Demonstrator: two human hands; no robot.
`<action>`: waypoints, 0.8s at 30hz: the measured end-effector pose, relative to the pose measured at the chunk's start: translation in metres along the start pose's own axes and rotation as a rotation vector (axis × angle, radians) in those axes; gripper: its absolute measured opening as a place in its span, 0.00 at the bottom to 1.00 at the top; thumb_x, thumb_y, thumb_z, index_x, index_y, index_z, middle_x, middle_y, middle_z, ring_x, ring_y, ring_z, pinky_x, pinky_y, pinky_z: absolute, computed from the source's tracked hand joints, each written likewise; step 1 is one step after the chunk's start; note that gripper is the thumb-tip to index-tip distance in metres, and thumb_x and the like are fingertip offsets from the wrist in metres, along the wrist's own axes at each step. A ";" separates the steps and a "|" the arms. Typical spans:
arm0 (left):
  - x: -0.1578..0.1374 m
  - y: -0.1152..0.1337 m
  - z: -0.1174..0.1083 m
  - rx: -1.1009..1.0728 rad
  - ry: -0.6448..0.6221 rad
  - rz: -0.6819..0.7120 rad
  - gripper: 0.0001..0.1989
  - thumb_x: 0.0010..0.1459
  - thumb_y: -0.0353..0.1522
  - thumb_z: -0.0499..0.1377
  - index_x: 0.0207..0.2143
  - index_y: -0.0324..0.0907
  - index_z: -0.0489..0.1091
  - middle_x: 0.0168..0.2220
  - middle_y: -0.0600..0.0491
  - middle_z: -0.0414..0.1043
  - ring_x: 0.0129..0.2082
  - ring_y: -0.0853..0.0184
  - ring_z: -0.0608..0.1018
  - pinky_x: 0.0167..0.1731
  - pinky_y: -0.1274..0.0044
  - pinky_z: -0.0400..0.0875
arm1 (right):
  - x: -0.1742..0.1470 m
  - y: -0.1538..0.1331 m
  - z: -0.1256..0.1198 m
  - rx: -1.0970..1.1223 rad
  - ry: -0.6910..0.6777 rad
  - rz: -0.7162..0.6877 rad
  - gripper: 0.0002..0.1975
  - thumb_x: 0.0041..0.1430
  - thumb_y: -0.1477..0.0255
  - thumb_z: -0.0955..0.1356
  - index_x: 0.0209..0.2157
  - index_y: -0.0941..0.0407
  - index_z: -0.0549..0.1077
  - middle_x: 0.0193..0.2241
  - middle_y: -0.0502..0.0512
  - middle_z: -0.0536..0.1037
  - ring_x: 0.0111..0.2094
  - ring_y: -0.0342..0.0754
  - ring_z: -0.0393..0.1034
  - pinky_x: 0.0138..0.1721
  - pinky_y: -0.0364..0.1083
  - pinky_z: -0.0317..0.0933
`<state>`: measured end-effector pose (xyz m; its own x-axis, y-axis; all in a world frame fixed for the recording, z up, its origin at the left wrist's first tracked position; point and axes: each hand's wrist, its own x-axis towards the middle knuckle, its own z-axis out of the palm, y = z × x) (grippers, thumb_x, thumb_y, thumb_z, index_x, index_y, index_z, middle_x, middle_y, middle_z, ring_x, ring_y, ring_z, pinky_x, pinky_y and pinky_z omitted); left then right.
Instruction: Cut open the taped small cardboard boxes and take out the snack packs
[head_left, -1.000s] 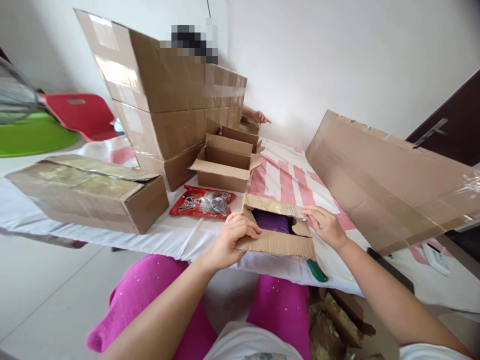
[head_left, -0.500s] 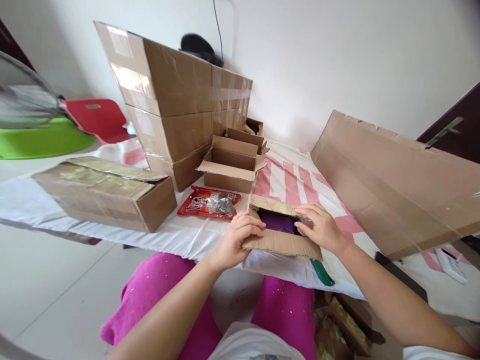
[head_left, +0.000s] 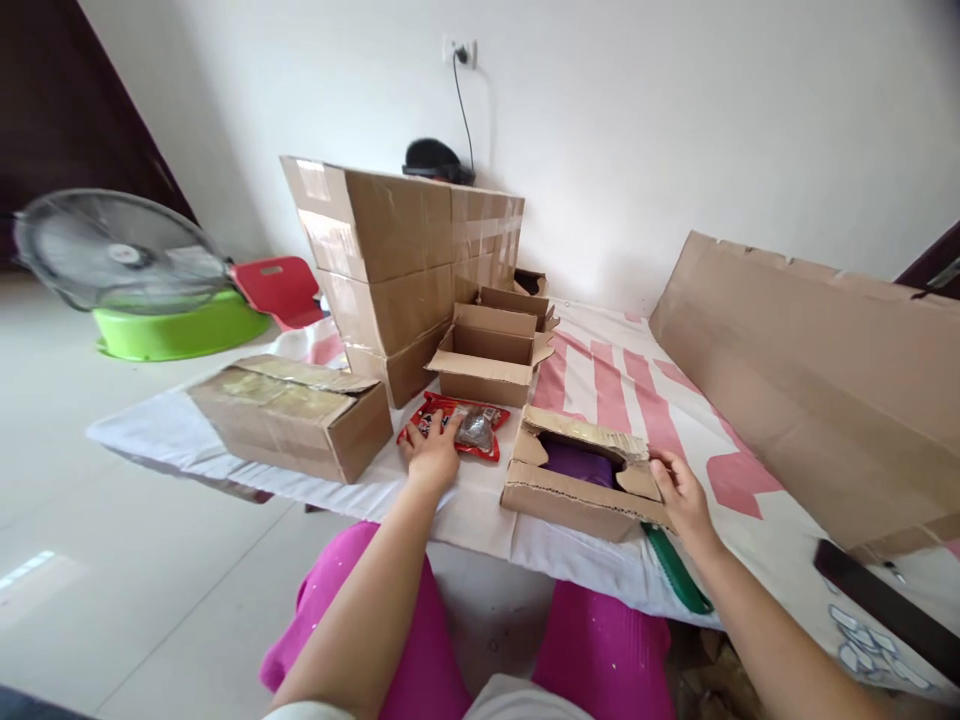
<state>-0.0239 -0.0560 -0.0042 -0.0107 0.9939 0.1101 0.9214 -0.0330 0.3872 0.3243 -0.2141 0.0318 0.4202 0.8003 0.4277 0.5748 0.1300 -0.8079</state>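
Left hand (head_left: 433, 460) spread on red packet (head_left: 480, 430), right hand (head_left: 685, 502) touching open box (head_left: 574, 508)

Free lane beyond near box (head_left: 570, 505), between open carton (head_left: 484, 387) and cardboard panel (head_left: 806, 375); stacked boxes (head_left: 401, 285) block left.

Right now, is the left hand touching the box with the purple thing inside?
Apart: the head view shows pale cloth between the left hand and the cardboard box.

Place — home-like room | wall socket (head_left: 459, 50), fan (head_left: 126, 255), red chair (head_left: 279, 292) | cloth-covered table (head_left: 609, 375) — stacked cartons (head_left: 405, 232)
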 end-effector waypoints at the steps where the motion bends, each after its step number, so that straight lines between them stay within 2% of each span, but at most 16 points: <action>1: 0.003 0.004 0.002 -0.003 0.034 0.000 0.30 0.57 0.26 0.52 0.61 0.55 0.63 0.67 0.53 0.54 0.65 0.37 0.52 0.60 0.46 0.46 | -0.005 0.006 0.003 0.035 0.029 0.057 0.27 0.57 0.47 0.64 0.45 0.55 0.72 0.46 0.62 0.77 0.48 0.56 0.71 0.49 0.54 0.64; 3: 0.011 0.013 0.001 -0.005 0.088 0.037 0.26 0.60 0.28 0.50 0.58 0.56 0.67 0.64 0.53 0.62 0.64 0.42 0.56 0.60 0.49 0.46 | -0.016 0.017 0.010 0.117 0.062 0.136 0.28 0.56 0.46 0.64 0.45 0.54 0.72 0.44 0.61 0.77 0.46 0.56 0.72 0.47 0.53 0.65; 6: 0.034 0.026 -0.007 -0.015 0.151 0.099 0.19 0.63 0.31 0.49 0.49 0.57 0.74 0.58 0.54 0.69 0.62 0.50 0.60 0.63 0.54 0.43 | -0.028 0.030 0.018 0.239 0.082 0.177 0.25 0.57 0.48 0.65 0.45 0.53 0.71 0.41 0.58 0.77 0.42 0.53 0.72 0.43 0.51 0.66; 8: 0.053 0.036 -0.013 -0.034 0.218 0.083 0.16 0.63 0.33 0.51 0.46 0.53 0.76 0.58 0.52 0.68 0.64 0.51 0.57 0.64 0.55 0.40 | -0.034 0.036 0.023 0.296 0.100 0.186 0.23 0.57 0.50 0.65 0.44 0.53 0.71 0.40 0.57 0.77 0.41 0.52 0.72 0.42 0.50 0.66; 9: 0.062 0.040 -0.014 -0.049 0.260 0.048 0.15 0.62 0.35 0.53 0.47 0.50 0.75 0.61 0.50 0.64 0.65 0.50 0.54 0.64 0.55 0.40 | -0.037 0.038 0.025 0.318 0.111 0.192 0.22 0.57 0.50 0.66 0.44 0.52 0.71 0.39 0.56 0.77 0.40 0.52 0.72 0.42 0.50 0.66; 10: 0.070 0.045 -0.014 -0.069 0.305 -0.004 0.17 0.61 0.36 0.55 0.51 0.47 0.72 0.64 0.46 0.59 0.66 0.48 0.51 0.64 0.54 0.41 | -0.039 0.040 0.027 0.338 0.121 0.195 0.21 0.56 0.51 0.67 0.43 0.52 0.71 0.39 0.56 0.77 0.40 0.52 0.72 0.42 0.50 0.66; 12: 0.083 0.051 -0.009 -0.127 0.385 -0.136 0.29 0.57 0.40 0.60 0.59 0.39 0.62 0.68 0.38 0.47 0.67 0.43 0.49 0.62 0.51 0.47 | -0.043 0.041 0.031 0.364 0.125 0.184 0.19 0.54 0.54 0.69 0.42 0.52 0.71 0.38 0.56 0.77 0.40 0.53 0.73 0.40 0.49 0.67; 14: 0.091 0.054 0.000 -0.197 0.425 -0.253 0.43 0.54 0.44 0.63 0.65 0.35 0.51 0.68 0.33 0.40 0.64 0.39 0.54 0.58 0.51 0.56 | -0.046 0.042 0.035 0.385 0.109 0.146 0.19 0.52 0.56 0.71 0.42 0.51 0.71 0.39 0.57 0.77 0.40 0.53 0.73 0.40 0.49 0.67; 17: 0.099 0.054 0.013 -0.301 0.403 -0.321 0.50 0.54 0.46 0.62 0.67 0.34 0.39 0.68 0.28 0.36 0.58 0.43 0.67 0.52 0.57 0.67 | -0.049 0.043 0.039 0.437 0.073 0.126 0.19 0.51 0.56 0.71 0.42 0.52 0.72 0.40 0.57 0.78 0.40 0.54 0.73 0.40 0.50 0.67; 20: 0.110 0.054 0.019 -0.375 0.344 -0.292 0.49 0.55 0.44 0.62 0.67 0.35 0.37 0.67 0.28 0.40 0.53 0.48 0.74 0.50 0.62 0.70 | -0.051 0.046 0.039 0.472 0.041 0.184 0.20 0.51 0.57 0.71 0.43 0.52 0.72 0.40 0.57 0.78 0.39 0.54 0.73 0.39 0.50 0.68; 24: 0.131 0.063 0.019 -0.426 0.274 -0.195 0.45 0.53 0.43 0.64 0.65 0.35 0.47 0.62 0.30 0.56 0.55 0.46 0.73 0.52 0.62 0.68 | -0.053 0.047 0.039 0.459 0.027 0.230 0.22 0.50 0.55 0.71 0.44 0.52 0.73 0.40 0.57 0.79 0.39 0.56 0.74 0.38 0.50 0.68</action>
<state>0.0406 0.0743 0.0171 -0.3186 0.9240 0.2117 0.6540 0.0525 0.7547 0.3019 -0.2276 -0.0444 0.5208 0.8239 0.2235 0.1004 0.2009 -0.9744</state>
